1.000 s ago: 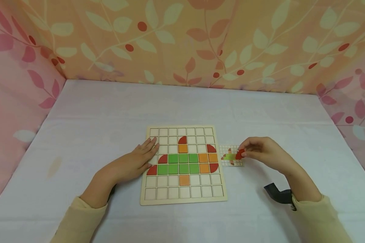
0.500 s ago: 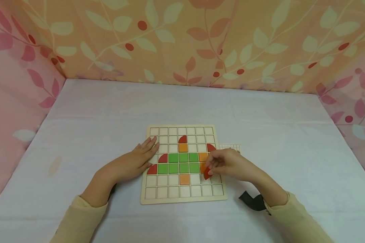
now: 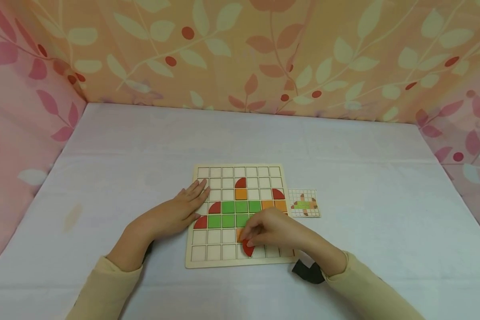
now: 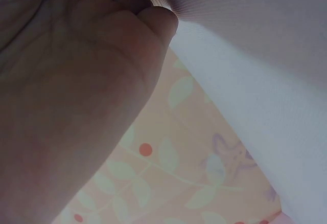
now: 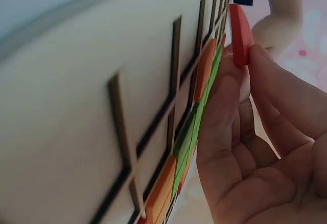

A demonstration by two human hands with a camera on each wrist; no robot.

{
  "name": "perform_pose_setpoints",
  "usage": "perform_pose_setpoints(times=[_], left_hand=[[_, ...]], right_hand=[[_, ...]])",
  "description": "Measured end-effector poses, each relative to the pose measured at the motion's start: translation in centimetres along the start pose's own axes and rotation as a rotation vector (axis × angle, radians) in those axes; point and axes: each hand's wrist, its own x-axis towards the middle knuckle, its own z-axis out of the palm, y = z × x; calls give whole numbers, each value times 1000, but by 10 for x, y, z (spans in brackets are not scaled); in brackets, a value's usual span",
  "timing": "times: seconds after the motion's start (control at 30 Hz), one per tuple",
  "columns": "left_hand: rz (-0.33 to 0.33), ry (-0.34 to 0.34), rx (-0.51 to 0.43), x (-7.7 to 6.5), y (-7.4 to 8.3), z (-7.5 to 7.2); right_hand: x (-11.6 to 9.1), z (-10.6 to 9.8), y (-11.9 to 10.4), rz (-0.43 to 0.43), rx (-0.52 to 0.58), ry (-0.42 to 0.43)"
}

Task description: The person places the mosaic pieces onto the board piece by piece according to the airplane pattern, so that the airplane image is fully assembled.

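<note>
A wooden grid board (image 3: 213,254) lies flat on the table, with green squares (image 3: 228,207), orange squares (image 3: 241,194) and red quarter-circle pieces (image 3: 214,208) set in its cells. My right hand (image 3: 272,228) pinches another red quarter-circle piece (image 3: 248,248) over the near part of the board, just below the near orange square, which the fingers partly cover. In the right wrist view that red piece (image 5: 240,35) stands between thumb and fingers, above the grid. My left hand (image 3: 175,212) rests with extended fingers on the board's left edge. The left wrist view shows mostly its palm (image 4: 76,81).
A small pattern card (image 3: 305,203) with a coloured grid picture lies against the board's right side. White cloth (image 3: 144,138) covers the table. Patterned fabric walls (image 3: 232,53) stand behind and at both sides. A black strap (image 3: 308,272) hangs at the right wrist.
From above the card, my right hand has carried the red quarter-circle piece leftward and nearer across the board, uncovering the card. My left hand has stayed in place.
</note>
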Motion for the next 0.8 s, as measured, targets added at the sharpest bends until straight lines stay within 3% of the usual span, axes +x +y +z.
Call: perform_pose_setpoints(times=[0.6,0.8], left_hand=[[-16,-17,0,1,2,-2],[12,-4,-19,-3,1,-1]], right_hand=[[1,16,-1,48,-106,59],[0,17,-1,56,-141,81]])
